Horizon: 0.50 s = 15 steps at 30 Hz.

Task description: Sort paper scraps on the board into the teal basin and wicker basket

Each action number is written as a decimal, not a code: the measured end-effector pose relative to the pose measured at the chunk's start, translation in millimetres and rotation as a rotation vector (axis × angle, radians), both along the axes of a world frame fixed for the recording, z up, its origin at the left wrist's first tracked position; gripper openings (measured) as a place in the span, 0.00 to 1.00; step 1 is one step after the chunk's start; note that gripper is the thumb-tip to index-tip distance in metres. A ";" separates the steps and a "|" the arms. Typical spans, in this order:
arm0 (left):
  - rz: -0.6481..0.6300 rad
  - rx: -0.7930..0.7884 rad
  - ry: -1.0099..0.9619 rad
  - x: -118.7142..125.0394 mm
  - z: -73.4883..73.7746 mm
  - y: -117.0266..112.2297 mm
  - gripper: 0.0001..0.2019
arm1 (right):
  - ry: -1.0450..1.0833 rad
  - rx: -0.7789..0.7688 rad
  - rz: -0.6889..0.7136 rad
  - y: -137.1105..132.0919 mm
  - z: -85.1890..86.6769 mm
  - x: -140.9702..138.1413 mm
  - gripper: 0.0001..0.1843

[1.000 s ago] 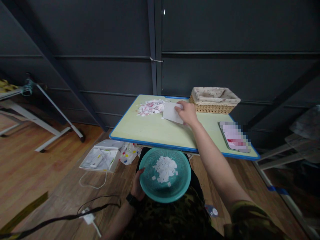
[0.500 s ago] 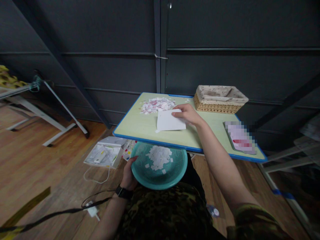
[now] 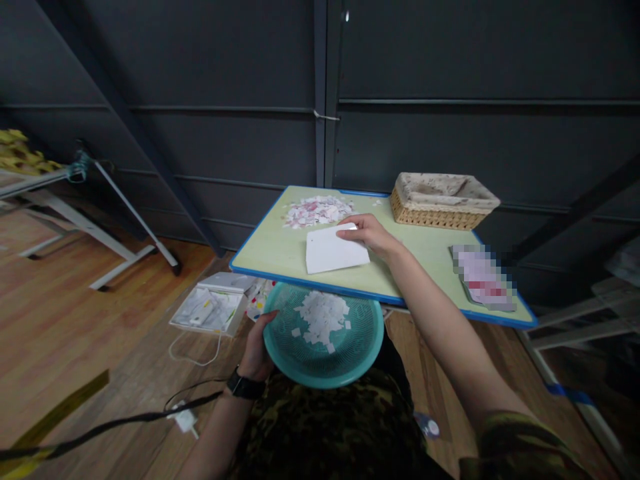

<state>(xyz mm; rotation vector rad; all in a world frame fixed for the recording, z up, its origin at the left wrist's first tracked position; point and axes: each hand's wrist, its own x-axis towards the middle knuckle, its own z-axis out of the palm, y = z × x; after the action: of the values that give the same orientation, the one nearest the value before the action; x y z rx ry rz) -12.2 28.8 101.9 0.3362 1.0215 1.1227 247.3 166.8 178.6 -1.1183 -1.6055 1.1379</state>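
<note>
My right hand (image 3: 369,235) pinches a white card (image 3: 334,253) by its upper right corner, thumb on top, over the front part of the pale green table (image 3: 265,243). Below the table's front edge, my left hand (image 3: 259,343) grips the left rim of a teal plastic colander (image 3: 325,381). A heap of small white paper pieces (image 3: 324,317) lies in the colander, with a few loose squares around it. Behind the card, a pile of white and pinkish paper scraps (image 3: 317,211) is spread on the table.
A wicker basket with a cloth lining (image 3: 440,217) stands at the table's back right. A blurred-out flat object (image 3: 483,277) lies near the right edge. On the floor at left are an open white box (image 3: 207,310), a white plug (image 3: 184,419) and a black cable (image 3: 130,419).
My right hand has brought the white card slightly nearer the table's front edge and tilted it. The colander has shifted a little right and down, still in my left hand.
</note>
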 end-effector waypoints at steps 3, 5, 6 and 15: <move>0.004 -0.003 -0.023 -0.9 -2.9 0.3 0.13 | 0.036 0.122 -0.286 10.3 -5.1 3.5 0.23; 0.007 -0.006 -0.038 -1.3 -7.0 0.9 0.11 | -0.042 0.245 -0.534 15.6 -6.7 7.3 0.23; 0.003 -0.007 -0.040 -1.2 -10.1 1.2 0.11 | -0.113 0.304 -0.642 17.1 -6.8 9.2 0.23; -0.074 -0.092 -0.153 14.5 -56.6 -10.1 0.06 | -0.644 0.455 -0.828 9.2 -5.0 10.7 0.21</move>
<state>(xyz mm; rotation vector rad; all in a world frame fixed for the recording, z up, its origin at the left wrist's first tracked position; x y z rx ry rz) 2.3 18.8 45.3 0.2090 0.9153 1.0152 258.0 176.0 173.6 -1.6788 -1.4735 -0.1446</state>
